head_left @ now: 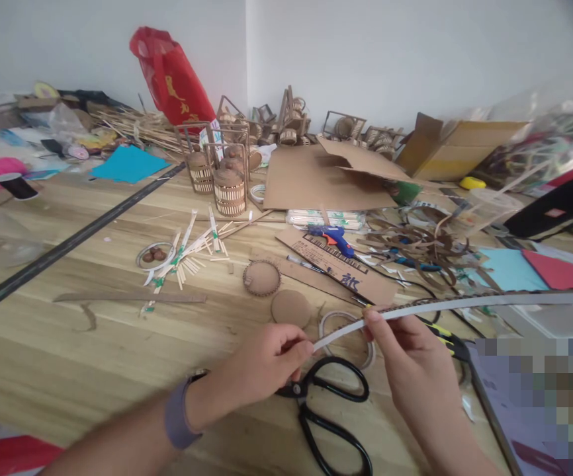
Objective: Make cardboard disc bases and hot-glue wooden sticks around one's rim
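Note:
A long, narrow strip with a white face and a brown, ridged edge runs from the middle out past the right side of the view. My left hand pinches its near end. Further along, my right hand grips the same strip between thumb and fingers. Black-handled scissors lie under and beside my left hand, blades mostly hidden. Behind the strip is a white tape ring. A plain cardboard disc and a disc with a raised rim lie just beyond my left hand.
A blue glue gun rests on printed cardboard. Loose pale sticks lie left of centre. Small lidded baskets stand further back. A long dark bar crosses the table's left side. Brown strip scraps are heaped right.

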`<state>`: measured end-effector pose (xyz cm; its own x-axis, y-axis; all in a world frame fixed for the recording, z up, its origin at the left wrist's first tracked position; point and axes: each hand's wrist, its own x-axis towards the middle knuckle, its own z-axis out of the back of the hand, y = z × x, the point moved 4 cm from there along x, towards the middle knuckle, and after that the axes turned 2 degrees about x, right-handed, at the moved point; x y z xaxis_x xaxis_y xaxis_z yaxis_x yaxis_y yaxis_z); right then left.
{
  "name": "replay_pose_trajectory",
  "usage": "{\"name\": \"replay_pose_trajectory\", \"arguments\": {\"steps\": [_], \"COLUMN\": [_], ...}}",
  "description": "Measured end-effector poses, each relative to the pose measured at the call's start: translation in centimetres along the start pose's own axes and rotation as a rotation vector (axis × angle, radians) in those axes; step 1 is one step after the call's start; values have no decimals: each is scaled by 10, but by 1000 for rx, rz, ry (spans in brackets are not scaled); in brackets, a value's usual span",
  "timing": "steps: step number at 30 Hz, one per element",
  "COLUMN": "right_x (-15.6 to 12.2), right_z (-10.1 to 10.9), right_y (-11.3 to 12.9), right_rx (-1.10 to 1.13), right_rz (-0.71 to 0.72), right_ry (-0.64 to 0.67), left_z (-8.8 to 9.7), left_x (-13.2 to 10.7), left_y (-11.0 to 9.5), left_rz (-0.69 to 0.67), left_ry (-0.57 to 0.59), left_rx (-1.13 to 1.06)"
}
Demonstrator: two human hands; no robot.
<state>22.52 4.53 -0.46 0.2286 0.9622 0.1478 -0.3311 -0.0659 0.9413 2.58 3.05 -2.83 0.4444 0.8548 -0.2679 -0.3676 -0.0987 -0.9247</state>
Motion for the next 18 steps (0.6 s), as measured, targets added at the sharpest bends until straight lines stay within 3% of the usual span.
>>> {"name": "replay_pose_trajectory", "arguments": {"steps": [4, 9, 12, 18], "right_x": [-8, -27, -31, -24], "right_z": [-15, -49, -51, -41], "right_y": [1, -3, -5, 2], "right_rx": [117, 309, 333, 289], "right_rz": [-21, -233, -285, -177], "right_ry": [168, 515, 525, 411], "left_z": [0, -6, -8, -8], "left_x": [-2, -3, -4, -3], "left_y": [-4, -4, -4, -3], "left_rz": [-91, -149, -133, -46], "left_ry": [-113, -95, -60, 6], "left_rx": [227, 229, 141, -188]}}
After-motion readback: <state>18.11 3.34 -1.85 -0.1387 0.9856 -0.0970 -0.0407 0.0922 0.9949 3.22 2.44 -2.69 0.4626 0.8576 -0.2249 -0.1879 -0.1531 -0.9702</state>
